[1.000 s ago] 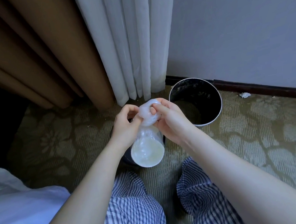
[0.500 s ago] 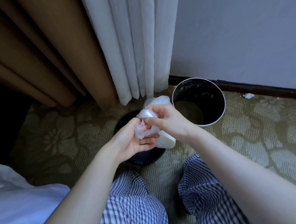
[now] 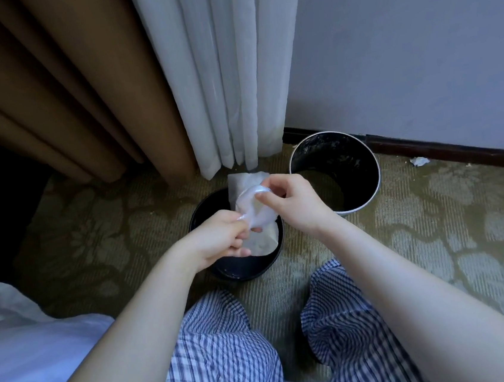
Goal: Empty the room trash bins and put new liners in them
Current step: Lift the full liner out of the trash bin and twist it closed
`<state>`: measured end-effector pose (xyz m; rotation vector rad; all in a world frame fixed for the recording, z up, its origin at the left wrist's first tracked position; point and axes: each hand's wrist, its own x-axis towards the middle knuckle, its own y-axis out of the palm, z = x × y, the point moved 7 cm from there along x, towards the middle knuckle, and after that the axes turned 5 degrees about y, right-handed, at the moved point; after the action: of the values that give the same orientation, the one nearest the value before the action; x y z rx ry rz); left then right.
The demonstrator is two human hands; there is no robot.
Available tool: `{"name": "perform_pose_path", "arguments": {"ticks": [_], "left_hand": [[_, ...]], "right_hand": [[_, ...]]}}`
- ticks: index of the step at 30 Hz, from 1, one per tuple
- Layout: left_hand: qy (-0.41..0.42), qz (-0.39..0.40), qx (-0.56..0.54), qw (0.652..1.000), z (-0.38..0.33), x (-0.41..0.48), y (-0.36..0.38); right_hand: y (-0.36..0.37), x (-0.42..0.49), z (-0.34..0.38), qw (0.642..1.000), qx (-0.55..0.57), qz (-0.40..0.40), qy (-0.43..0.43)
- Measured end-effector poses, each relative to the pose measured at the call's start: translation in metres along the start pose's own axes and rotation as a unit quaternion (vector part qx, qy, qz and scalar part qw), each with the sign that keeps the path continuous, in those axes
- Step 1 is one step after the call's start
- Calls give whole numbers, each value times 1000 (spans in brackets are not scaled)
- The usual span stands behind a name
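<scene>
One unlined bin [image 3: 336, 158] beside white curtain [image 3: 225, 69]

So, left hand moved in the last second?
Yes: the left hand, pinching the liner, has drawn back toward the person, away from the white curtain's hem.

Bedroom, by the look a hotel guest room. Floor-length layered window dressing: heavy brown drape [image 3: 57, 96] at 10 o'clock, sheer white curtain [image 3: 225, 69] at 12, both reaching the floor. Wall-to-wall olive carpet [image 3: 435, 233] with a pale floral pattern. Plain pale wall [image 3: 416, 49] at 2 o'clock, with a dark baseboard [image 3: 458, 150] along its foot. White bed linen [image 3: 28, 354] at 8 o'clock. Two small round room bins stand on the carpet: a black bin [image 3: 240, 273] at 12, a steel-rimmed bin [image 3: 366, 191] at 1.
</scene>
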<state>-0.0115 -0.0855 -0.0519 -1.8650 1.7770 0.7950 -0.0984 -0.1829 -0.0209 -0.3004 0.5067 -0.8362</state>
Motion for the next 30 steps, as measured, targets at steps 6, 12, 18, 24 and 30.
{"name": "perform_pose_path", "arguments": {"ticks": [6,12,18,24,30], "left_hand": [[3,-10,24,1000,-2,2,2],[23,-67,-60,996,-6,5,0],[93,-67,-61,992,-17,4,1],[153,-90,-88,980,-26,-5,-13],[168,-146,-152,963,-30,-32,-27]], "right_hand": [[1,-2,20,980,-138,-28,-142],[21,-2,27,979,-130,44,-149],[15,0,15,980,-150,59,-118],[4,-4,18,978,-164,73,-104],[-14,-21,40,968,-208,46,-132]]}}
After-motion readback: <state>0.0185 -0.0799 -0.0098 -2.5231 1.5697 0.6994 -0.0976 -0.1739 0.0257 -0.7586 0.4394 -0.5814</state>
